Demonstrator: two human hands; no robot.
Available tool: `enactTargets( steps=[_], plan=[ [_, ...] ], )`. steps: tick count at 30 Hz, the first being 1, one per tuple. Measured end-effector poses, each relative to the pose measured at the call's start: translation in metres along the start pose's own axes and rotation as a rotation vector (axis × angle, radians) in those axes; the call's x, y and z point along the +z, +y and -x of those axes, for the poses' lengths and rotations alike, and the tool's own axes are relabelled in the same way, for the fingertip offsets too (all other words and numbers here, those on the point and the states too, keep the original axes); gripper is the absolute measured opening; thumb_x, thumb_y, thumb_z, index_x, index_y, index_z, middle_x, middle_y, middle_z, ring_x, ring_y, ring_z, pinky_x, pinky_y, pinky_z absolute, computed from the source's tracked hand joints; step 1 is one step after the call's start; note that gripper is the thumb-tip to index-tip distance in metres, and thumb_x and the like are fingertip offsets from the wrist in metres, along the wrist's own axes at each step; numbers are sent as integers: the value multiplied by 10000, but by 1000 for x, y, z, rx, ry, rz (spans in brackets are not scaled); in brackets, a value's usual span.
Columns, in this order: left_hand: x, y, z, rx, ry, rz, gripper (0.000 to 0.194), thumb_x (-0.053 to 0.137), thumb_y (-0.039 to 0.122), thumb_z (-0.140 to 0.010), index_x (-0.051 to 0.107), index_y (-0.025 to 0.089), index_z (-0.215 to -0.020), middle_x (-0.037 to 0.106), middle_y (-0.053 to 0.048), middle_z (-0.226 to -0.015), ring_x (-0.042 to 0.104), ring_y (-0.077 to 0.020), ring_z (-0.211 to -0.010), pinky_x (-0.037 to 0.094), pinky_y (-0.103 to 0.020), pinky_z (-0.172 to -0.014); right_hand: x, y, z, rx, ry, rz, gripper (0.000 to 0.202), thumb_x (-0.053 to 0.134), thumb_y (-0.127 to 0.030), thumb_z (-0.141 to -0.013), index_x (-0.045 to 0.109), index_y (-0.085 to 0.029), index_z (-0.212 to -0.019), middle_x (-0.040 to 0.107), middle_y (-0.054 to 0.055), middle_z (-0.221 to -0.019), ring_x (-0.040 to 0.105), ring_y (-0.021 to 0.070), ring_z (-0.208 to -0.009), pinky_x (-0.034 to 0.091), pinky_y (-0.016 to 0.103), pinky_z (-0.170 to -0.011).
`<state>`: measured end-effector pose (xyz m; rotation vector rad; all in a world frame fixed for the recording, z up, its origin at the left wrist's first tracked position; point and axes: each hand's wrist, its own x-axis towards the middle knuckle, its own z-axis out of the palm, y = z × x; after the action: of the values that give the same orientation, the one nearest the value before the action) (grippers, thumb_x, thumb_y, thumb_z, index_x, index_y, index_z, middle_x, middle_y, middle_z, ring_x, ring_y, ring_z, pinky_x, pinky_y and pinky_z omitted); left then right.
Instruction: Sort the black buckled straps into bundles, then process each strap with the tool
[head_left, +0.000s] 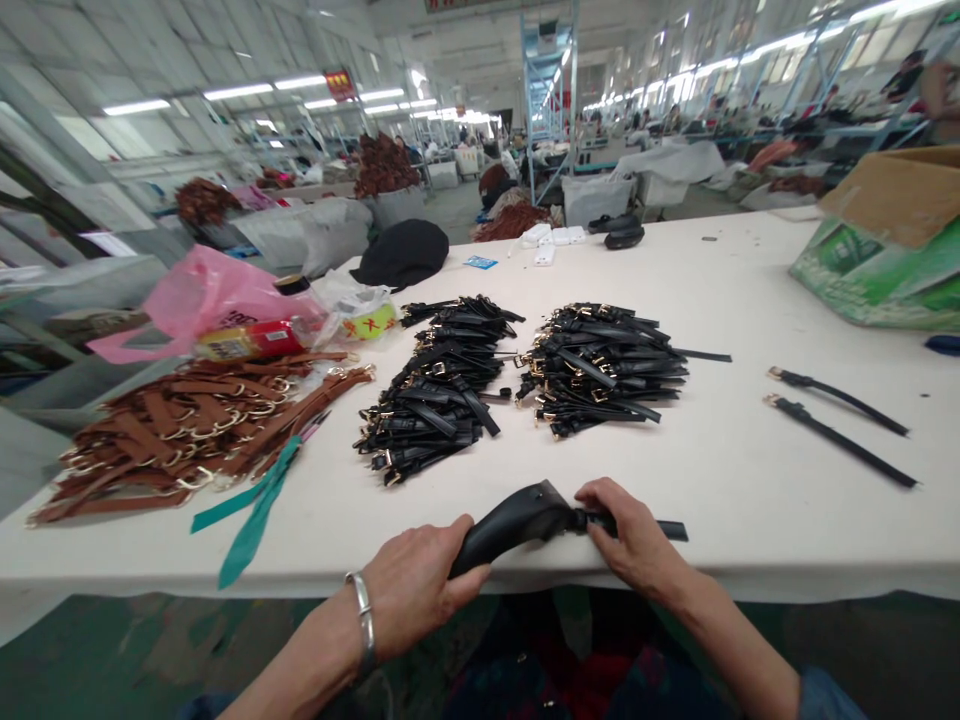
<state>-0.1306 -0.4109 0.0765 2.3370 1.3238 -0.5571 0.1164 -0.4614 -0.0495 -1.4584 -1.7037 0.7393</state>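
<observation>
Near the table's front edge, my left hand (427, 570) is wrapped round the handle of a curved black tool (517, 525). My right hand (630, 535) pinches a short black strap (671, 530), whose free end sticks out to the right. The head of the tool is at the strap's left end; whether they touch is hard to tell. Beyond the hands lie two piles of black buckled straps, a left pile (442, 390) and a right pile (600, 360). Two single black straps (844, 440) lie apart at the right.
Brown straps (180, 420) with metal rings lie on the white table (750, 520) at the left, beside a green ribbon (262, 515). Behind them are a pink bag (202, 295) and a black cap (405, 253). A green box (885, 260) stands at the back right.
</observation>
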Motion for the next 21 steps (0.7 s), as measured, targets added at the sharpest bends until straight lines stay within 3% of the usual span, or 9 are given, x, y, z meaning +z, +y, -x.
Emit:
enactTargets(
  steps=[7, 16, 21],
  plan=[
    [-1, 13, 0, -15, 6, -56, 318, 365, 430, -847, 524, 208, -1008, 663, -92, -833, 629, -284, -793, 443, -356, -666, -2, 10, 6, -52, -24, 69, 440, 490, -89, -728, 476, -217, -1148, 543, 59, -1032, 522, 191, -936, 438, 354, -858],
    [15, 4, 16, -27, 14, -74, 323, 390, 438, -843, 516, 232, -1057, 673, -79, -840, 634, -300, -806, 451, -409, -711, -2, 22, 11, -66, 57, 168, 115, 573, -208, -796, 618, -219, -901, 562, 67, -957, 523, 211, -925, 449, 371, -830],
    [15, 18, 1, -21, 62, -74, 315, 354, 438, -863, 511, 210, -1011, 673, -87, -815, 639, -300, -780, 457, -398, -670, -1, 21, 10, -68, 69, 174, 96, 579, -216, -797, 632, -218, -877, 583, 63, -917, 530, 212, -897, 456, 375, -807]
  ],
)
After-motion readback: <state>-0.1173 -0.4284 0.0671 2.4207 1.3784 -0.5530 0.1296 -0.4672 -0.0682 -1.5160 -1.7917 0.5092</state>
